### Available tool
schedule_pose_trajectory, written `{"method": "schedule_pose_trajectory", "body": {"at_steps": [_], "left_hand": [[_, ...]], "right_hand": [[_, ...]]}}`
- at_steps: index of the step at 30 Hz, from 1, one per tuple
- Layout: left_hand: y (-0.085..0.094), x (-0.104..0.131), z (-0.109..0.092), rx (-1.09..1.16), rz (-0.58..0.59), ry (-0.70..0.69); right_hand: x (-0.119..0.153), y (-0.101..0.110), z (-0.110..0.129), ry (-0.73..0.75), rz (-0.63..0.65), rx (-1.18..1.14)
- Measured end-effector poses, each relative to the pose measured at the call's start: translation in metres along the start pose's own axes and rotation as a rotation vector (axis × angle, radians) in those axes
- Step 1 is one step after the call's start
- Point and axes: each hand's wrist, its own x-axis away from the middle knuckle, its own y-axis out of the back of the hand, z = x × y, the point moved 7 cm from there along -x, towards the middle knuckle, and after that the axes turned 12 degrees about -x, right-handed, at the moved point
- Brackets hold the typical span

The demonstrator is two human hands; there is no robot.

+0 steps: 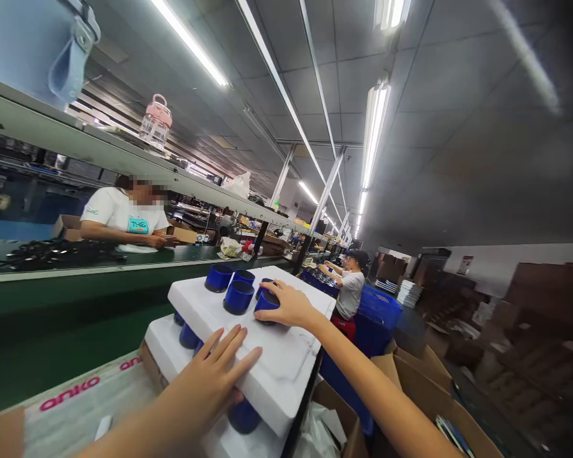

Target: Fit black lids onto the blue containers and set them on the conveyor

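A white foam tray (281,356) lies on top of a stack, with several blue cylinders with black bases (239,297) standing toward its far end. My right hand (286,304) is closed around the nearest right blue cylinder (266,305), fingers over its top and side. On the near left edge of the tray rests my left hand (224,359), fingers spread and holding nothing. Beneath sits a second foam tray (160,340) with more blue cylinders (244,416), partly hidden by the upper tray and my left arm.
A green workbench (76,318) runs along the left, with black cables (52,253) and a seated person (124,216) beyond. Overhead is a shelf with a pink-lidded bottle (156,122). At right are open cardboard boxes (424,381), a blue crate (379,306) and another person (351,286).
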Motion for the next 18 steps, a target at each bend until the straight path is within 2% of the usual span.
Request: {"method": "schedule_pose_trajectory", "body": {"at_steps": [3,6,14,16,18], "left_hand": [[-0.013,0.001,-0.001,-0.03,-0.107,0.01],[-0.019,0.006,-0.001,-0.088,-0.218,0.019],[-0.029,0.014,-0.005,-0.28,-0.631,0.063],[-0.026,0.014,-0.005,-0.332,-0.656,0.04],[-0.018,0.014,-0.006,-0.375,-0.618,0.006]], "right_hand": [[-0.009,-0.003,-0.005,-0.042,-0.088,0.052],[-0.024,-0.005,-0.019,-0.11,-0.14,0.098],[-0.094,-0.011,-0.083,-0.245,-0.197,0.17],[-0.115,-0.011,-0.097,-0.269,-0.193,0.182],[-0.136,-0.009,-0.108,-0.285,-0.176,0.193]]}}
